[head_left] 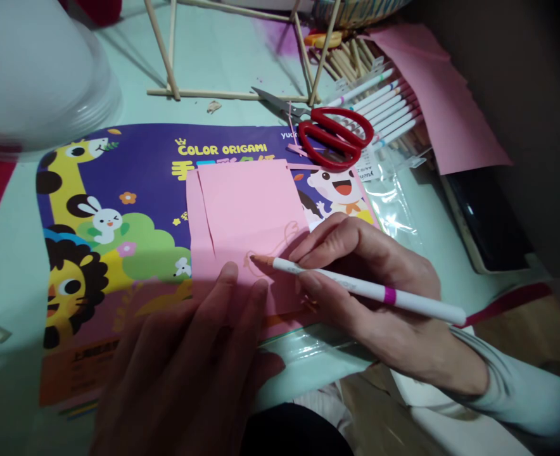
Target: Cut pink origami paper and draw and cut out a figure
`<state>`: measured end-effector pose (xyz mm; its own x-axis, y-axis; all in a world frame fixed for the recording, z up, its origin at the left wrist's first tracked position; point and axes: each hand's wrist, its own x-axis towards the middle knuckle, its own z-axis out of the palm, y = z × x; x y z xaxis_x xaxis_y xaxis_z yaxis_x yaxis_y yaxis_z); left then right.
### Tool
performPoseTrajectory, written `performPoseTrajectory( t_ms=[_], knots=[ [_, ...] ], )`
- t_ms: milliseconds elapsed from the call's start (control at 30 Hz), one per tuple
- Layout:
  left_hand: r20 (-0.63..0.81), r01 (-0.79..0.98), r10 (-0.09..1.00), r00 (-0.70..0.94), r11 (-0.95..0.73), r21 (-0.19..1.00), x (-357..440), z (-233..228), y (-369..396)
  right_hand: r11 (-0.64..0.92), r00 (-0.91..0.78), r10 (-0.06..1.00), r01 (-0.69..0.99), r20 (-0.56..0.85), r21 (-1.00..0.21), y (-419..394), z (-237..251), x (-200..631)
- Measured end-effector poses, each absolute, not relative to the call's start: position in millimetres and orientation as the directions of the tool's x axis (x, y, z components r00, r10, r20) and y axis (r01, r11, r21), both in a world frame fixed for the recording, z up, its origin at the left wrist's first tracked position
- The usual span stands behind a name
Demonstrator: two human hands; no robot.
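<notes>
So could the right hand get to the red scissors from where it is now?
Probably yes. The right hand holds a white marker on the pink paper, and the red scissors lie in the open just beyond it with nothing between. The hand would need to free itself of the marker first.

scissors (334,133): red-handled, shut, on the origami pack's top edge
marker set (388,107): just right of scissors
wooden-stick frame (232,60): behind

Right hand (379,291) grips white marker (356,286), tip on pink paper (246,215) just beyond left hand (185,354) fingers (227,282), which press paper flat.
</notes>
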<state>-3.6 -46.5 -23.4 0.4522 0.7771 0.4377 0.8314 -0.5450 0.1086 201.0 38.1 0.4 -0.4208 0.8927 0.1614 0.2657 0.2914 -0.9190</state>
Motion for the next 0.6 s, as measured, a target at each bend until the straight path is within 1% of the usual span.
performPoseTrajectory(
  t_ms=[133, 367, 600],
  knots=[
    [0.419, 0.838, 0.793, 0.441, -0.531, 0.124, -3.7, -24.2, -45.7, 0.282, -0.420, 0.895, 0.267, 0.153, -0.921, 38.3, -0.9, 201.6],
    [0.404, 0.821, 0.773, 0.488, -0.565, 0.089, -6.8, -23.9, -44.9, 0.284, -0.434, 0.889, 0.272, 0.147, -0.919, 38.1, -1.2, 203.0],
    [0.408, 0.813, 0.776, 0.481, -0.569, 0.124, -6.8, -24.7, -46.7, 0.303, -0.450, 0.881, 0.296, 0.147, -0.906, 38.3, 0.7, 202.9]
  ],
)
